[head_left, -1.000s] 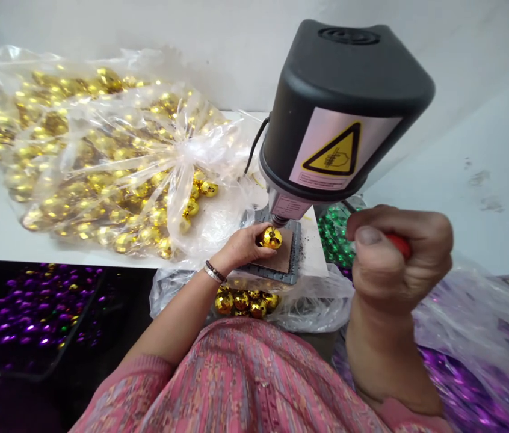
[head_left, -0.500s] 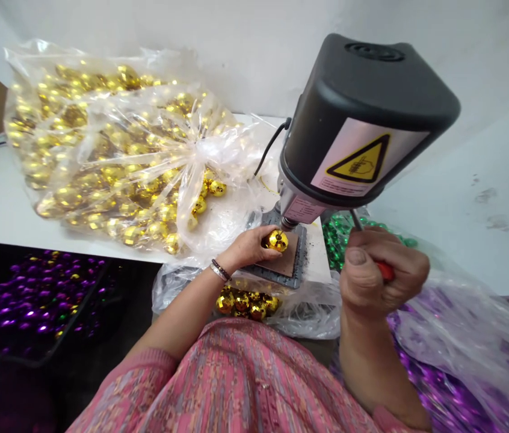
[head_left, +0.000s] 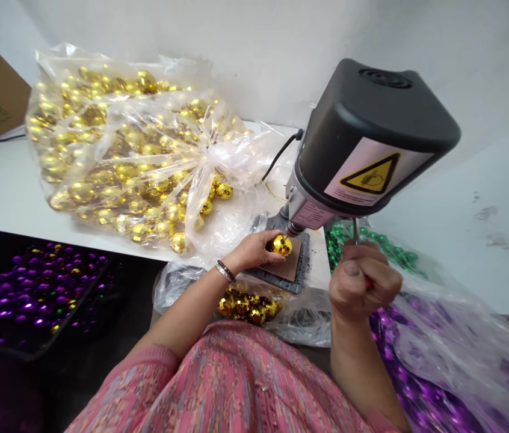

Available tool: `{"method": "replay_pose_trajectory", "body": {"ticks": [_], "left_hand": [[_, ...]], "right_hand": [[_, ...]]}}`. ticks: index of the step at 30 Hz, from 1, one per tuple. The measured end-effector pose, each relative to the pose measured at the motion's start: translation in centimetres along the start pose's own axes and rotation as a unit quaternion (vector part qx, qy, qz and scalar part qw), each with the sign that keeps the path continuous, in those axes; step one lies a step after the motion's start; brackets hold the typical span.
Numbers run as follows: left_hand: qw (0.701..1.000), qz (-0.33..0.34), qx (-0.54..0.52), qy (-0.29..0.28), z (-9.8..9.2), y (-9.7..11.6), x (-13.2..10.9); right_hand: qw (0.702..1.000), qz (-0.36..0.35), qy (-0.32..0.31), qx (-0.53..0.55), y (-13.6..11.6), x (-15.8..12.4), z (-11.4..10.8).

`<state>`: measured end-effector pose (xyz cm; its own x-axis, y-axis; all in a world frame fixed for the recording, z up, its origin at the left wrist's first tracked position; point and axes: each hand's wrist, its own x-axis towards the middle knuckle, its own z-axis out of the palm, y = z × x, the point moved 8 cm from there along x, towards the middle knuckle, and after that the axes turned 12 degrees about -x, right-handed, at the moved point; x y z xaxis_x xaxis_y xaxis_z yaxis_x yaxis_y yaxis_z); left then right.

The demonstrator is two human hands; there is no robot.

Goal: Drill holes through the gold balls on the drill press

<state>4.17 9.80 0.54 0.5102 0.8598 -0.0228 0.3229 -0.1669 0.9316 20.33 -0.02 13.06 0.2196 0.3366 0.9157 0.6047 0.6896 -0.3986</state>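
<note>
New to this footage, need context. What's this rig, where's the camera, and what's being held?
There's no robot here: these are one person's two bare hands, filmed by a single head-worn camera looking down. A black bench drill stands on a white table, its bit at the top of a gold mirrored ball. The left hand holds that ball on a brown pad. The right hand grips a red-handled tool with a thin metal shaft. Nearby are a tied plastic bag of gold balls, loose gold balls, green beads and purple beads.

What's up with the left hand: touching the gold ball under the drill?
Touching. The head view shows the left hand pressed against the gold ball.
</note>
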Motion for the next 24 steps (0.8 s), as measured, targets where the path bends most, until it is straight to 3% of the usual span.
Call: {"method": "replay_pose_trajectory", "body": {"ticks": [3, 7, 9, 13, 17, 21, 23, 24], "left_hand": [[1.000, 0.000, 0.002, -0.003, 0.0, 0.1, 0.0], [1.000, -0.003, 0.005, 0.000, 0.0, 0.2, -0.2], [1.000, 0.000, 0.008, 0.003, 0.1, 0.4, -0.4], [1.000, 0.020, -0.018, 0.014, 0.0, 0.7, -1.2], [0.999, 0.033, -0.042, 0.006, -0.5, 0.8, -3.1], [0.997, 0.026, -0.041, -0.056, -1.5, 0.8, -6.0], [0.997, 0.003, -0.037, -0.067, -2.8, 0.5, -6.9], [0.999, -0.016, -0.024, -0.044, -3.8, 0.1, -7.1]], "right_hand": [[1.000, 0.006, 0.002, -0.003, -0.2, 0.2, 0.1], [0.999, 0.032, 0.027, -0.028, -1.4, 3.3, 0.0], [0.994, 0.068, 0.063, -0.052, -1.6, 5.4, -0.3], [0.985, 0.160, 0.055, -0.037, -0.8, 8.0, 0.5], [0.983, 0.176, 0.047, -0.003, -0.5, 8.2, 0.8], [0.984, 0.174, 0.040, -0.011, -0.4, 7.8, 0.7], [0.983, 0.176, 0.044, -0.023, -0.4, 7.7, 0.6], [0.983, 0.176, 0.048, -0.031, -0.5, 7.7, 0.6]]}}
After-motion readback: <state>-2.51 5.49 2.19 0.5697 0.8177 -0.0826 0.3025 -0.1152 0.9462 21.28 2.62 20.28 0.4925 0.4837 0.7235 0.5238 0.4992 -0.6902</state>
